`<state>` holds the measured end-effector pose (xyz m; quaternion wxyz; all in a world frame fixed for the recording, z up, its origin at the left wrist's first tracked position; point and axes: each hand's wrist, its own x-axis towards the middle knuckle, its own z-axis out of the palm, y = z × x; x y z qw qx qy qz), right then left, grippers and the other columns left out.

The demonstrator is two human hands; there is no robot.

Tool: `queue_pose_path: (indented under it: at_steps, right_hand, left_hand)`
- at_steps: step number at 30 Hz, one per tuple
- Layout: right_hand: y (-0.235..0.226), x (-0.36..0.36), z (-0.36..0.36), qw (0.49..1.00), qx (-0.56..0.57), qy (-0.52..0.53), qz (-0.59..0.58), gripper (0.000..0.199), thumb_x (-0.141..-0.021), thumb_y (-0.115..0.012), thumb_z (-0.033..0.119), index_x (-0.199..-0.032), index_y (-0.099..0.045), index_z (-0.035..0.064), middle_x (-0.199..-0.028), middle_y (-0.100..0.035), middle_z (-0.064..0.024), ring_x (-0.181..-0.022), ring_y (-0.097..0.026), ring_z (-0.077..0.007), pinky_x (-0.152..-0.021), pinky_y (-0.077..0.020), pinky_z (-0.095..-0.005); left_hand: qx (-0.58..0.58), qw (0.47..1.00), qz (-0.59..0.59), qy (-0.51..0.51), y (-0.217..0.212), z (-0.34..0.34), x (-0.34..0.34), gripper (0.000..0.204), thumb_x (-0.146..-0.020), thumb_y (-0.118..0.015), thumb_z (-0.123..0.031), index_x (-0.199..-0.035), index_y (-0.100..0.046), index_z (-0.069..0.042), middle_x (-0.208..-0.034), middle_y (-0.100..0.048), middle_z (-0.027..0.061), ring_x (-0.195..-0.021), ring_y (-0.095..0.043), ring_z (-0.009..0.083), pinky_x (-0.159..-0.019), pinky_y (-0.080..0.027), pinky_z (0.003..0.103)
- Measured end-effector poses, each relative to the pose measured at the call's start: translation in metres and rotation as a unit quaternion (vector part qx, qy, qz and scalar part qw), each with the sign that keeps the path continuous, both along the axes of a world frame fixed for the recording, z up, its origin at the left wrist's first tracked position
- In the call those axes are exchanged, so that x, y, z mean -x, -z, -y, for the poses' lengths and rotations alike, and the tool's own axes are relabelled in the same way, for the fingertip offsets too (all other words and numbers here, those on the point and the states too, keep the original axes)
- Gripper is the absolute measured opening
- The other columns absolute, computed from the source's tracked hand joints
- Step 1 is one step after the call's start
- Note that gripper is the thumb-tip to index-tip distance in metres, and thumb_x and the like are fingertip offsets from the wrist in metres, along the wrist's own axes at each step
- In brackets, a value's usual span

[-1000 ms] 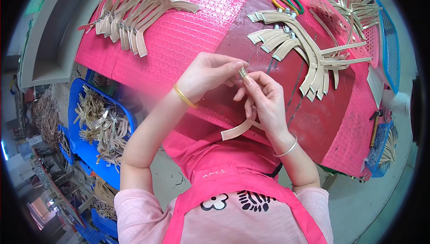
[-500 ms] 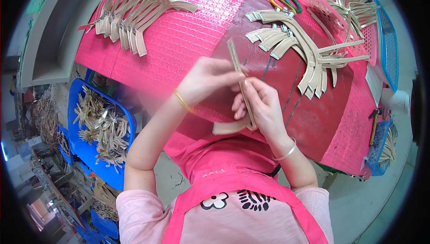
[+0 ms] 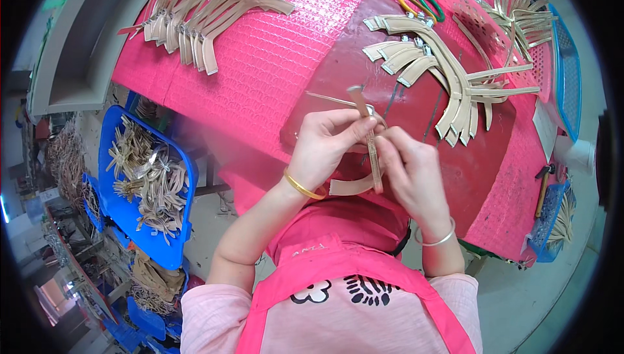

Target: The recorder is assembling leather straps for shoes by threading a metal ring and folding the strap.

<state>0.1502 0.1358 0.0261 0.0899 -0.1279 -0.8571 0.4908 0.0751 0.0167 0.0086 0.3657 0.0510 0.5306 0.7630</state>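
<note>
Both hands are held close together in front of the apron, over the near edge of a dark red mat [image 3: 478, 185]. Thumb and fingers of my left hand [image 3: 328, 138] pinch a beige strap [image 3: 373, 156] near a small shiny buckle [image 3: 370, 111]. My right hand [image 3: 415, 167] grips the same strap from the right, its fingers curled in and partly hidden. One strap end stands up above my fingers; a wider pale end curves out below them. On the mat to the right lies a fanned group of similar buckled straps [image 3: 458, 94].
Another row of straps [image 3: 195, 23] lies at the far left of the pink-covered table [image 3: 260, 62]. Scissors [image 3: 416, 0] with yellow and green handles lie at the back. A pink basket [image 3: 478, 19] holds straps at the right, near a hammer [image 3: 543, 188]. Left stands a blue bin [image 3: 185, 208] of straps.
My left hand has moved right and down along the strap, and my right hand has shifted slightly right and down. The buckle and a thin strap end now show above my fingers.
</note>
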Motion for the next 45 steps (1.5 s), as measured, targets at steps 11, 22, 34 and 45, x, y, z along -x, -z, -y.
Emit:
queue_pose_path:
  at_steps: [11, 22, 34, 45]
  right_hand:
    - [0.007, 0.001, -0.034, 0.909, -0.229, -0.198, -0.285, 0.028, -0.055, -0.062, 0.007, -0.082, -0.062, 0.0073, -0.072, -0.056, -0.0030, -0.059, -0.054, -0.0155, -0.053, -0.0427, -0.0277]
    - [0.019, -0.001, -0.027, 0.914, -0.166, -0.176, -0.325, 0.027, -0.055, -0.062, 0.009, -0.082, -0.063, 0.0069, -0.074, -0.059, -0.0035, -0.059, -0.055, -0.0164, -0.052, -0.0428, -0.0267]
    - [0.019, 0.001, -0.018, 0.922, -0.118, -0.166, -0.328, 0.024, -0.057, -0.065, 0.002, -0.080, -0.062, 0.0058, -0.072, -0.059, -0.0058, -0.059, -0.055, -0.0177, -0.050, -0.0430, -0.0274]
    - [0.006, 0.006, -0.002, 0.983, 0.155, 0.039, -0.094, 0.005, -0.073, -0.060, 0.001, -0.077, -0.058, -0.0015, -0.068, -0.056, -0.0041, -0.060, -0.052, -0.0074, -0.055, -0.0404, -0.0192]
  left_hand:
    - [-0.060, 0.990, 0.129, 0.006, -0.014, 0.003, -0.004, 0.026, -0.086, -0.047, -0.016, -0.097, -0.053, 0.007, -0.080, -0.059, 0.0069, -0.069, -0.058, 0.0106, -0.059, -0.046, 0.020]
    - [0.024, 0.999, -0.030, 0.011, -0.011, 0.003, -0.009, 0.026, -0.086, -0.049, -0.018, -0.093, -0.057, 0.006, -0.072, -0.057, 0.0048, -0.058, -0.052, 0.0075, -0.051, -0.043, 0.019]
    - [0.013, 0.997, -0.071, 0.039, -0.013, 0.009, -0.011, 0.027, -0.085, -0.049, -0.016, -0.097, -0.057, 0.006, -0.079, -0.060, 0.0081, -0.076, -0.057, 0.0140, -0.074, -0.044, 0.026]
    - [0.037, 0.998, -0.016, 0.047, -0.014, 0.012, -0.020, 0.023, -0.087, -0.046, -0.016, -0.091, -0.058, 0.002, -0.065, -0.041, -0.0026, -0.049, -0.034, 0.0021, -0.042, -0.026, 0.018]
